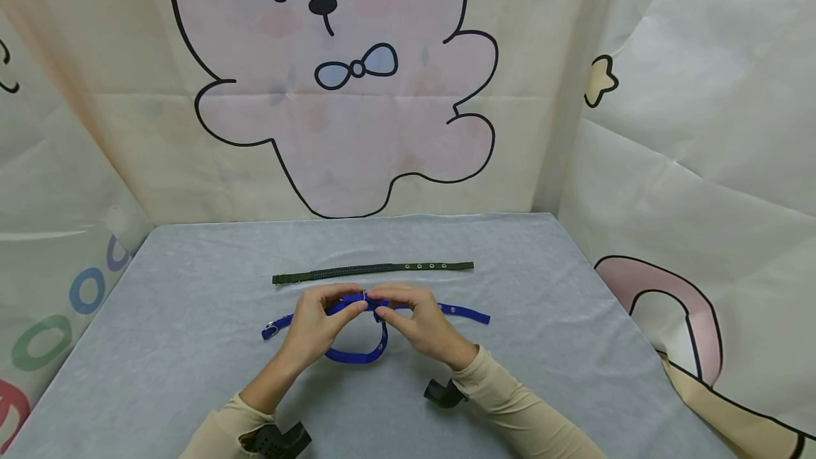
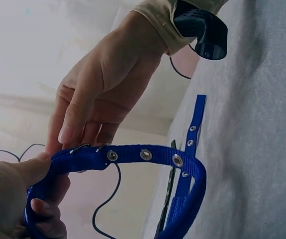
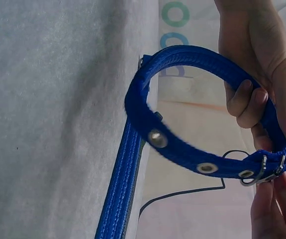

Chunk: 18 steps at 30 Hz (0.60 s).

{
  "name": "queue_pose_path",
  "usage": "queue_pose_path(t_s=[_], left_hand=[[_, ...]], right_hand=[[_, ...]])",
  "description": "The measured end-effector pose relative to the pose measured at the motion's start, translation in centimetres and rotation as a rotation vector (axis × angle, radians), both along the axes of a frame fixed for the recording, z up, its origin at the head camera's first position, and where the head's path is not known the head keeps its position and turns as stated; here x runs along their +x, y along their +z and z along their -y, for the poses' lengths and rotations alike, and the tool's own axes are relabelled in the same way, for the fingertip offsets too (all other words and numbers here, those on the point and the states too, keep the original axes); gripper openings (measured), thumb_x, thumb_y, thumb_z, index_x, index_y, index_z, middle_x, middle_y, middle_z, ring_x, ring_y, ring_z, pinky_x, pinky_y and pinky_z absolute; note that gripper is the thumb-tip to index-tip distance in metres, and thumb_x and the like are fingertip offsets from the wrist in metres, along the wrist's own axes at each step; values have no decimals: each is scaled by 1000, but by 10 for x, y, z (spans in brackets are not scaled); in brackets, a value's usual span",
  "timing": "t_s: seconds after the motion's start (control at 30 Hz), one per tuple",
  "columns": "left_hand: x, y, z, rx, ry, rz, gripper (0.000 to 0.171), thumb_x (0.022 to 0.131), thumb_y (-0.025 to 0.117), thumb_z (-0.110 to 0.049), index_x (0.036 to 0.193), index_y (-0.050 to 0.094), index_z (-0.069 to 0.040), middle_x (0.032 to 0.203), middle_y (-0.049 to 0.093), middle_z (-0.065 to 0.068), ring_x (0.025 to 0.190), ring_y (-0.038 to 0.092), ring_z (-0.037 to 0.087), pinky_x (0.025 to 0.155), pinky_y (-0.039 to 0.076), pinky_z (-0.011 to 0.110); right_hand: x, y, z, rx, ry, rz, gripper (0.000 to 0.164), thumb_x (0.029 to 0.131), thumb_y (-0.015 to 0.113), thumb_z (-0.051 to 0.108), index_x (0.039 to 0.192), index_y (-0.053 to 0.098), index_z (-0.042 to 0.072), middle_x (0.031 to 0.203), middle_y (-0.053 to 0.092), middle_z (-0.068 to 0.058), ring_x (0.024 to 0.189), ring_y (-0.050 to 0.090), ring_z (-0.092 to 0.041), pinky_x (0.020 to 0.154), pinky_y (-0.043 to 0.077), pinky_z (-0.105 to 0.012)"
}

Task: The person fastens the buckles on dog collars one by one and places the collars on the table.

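Note:
A blue collar (image 1: 357, 357) with metal eyelets is bent into a closed loop above the table, its strap end at the metal buckle (image 3: 263, 172). My left hand (image 1: 316, 321) grips the band beside the buckle, fingers curled inside the loop and thumb outside. At the buckle end, my right hand (image 1: 417, 317) pinches the collar between thumb and fingertips; the fingers partly hide that spot. Flat on the table behind the hands lies a second blue collar (image 1: 468, 312), its middle hidden by them. Farther back is a dark green collar (image 1: 357, 271) with eyelets, stretched out straight.
A pale grey cloth covers the table (image 1: 548, 289). Printed fabric walls (image 1: 688, 161) stand at the back and both sides. Each wrist carries a black camera mount (image 1: 444, 394) near the cuff.

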State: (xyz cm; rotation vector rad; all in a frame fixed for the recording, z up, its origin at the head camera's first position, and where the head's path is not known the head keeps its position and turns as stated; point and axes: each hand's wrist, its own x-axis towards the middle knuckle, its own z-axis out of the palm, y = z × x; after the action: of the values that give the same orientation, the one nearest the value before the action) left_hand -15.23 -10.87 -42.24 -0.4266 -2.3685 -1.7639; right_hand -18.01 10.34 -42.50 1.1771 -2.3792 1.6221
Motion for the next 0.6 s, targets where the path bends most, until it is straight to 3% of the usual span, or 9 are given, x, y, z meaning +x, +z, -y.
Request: queue_pose_path(t_s=[0.3, 0.4, 0.5, 0.6], left_hand=[[2, 1, 3, 6, 5, 2, 31, 99, 68, -21, 123, 72, -4, 116, 76, 12, 100, 73, 18, 82, 56, 20], [2, 2, 4, 16, 3, 7, 31, 100, 66, -21, 125, 71, -4, 118, 75, 13, 100, 72, 13, 82, 56, 20], [1, 3, 6, 25, 9, 1, 30, 100, 66, -20, 124, 72, -4, 106, 76, 14, 82, 66, 4, 71, 53, 18], [-1, 5, 8, 36, 20, 1, 28, 100, 65, -19, 123, 73, -5, 95, 73, 13, 66, 52, 5, 58, 45, 21]], right_hand=[[-1, -1, 1, 19, 23, -20, 38, 98, 65, 7, 136, 63, 4, 139, 63, -15, 117, 66, -28, 90, 58, -37], [-1, 0, 1, 38, 8, -5, 41, 98, 66, 7, 138, 62, 7, 139, 63, -12, 119, 64, -27, 92, 57, -38], [-1, 1, -1, 71, -17, 12, 44, 98, 66, 7, 141, 59, 10, 138, 64, -11, 118, 64, -26, 92, 57, -39], [-2, 1, -3, 108, -40, 14, 45, 99, 65, 9, 143, 57, 10, 134, 66, -12, 114, 66, -26, 88, 57, -34]])
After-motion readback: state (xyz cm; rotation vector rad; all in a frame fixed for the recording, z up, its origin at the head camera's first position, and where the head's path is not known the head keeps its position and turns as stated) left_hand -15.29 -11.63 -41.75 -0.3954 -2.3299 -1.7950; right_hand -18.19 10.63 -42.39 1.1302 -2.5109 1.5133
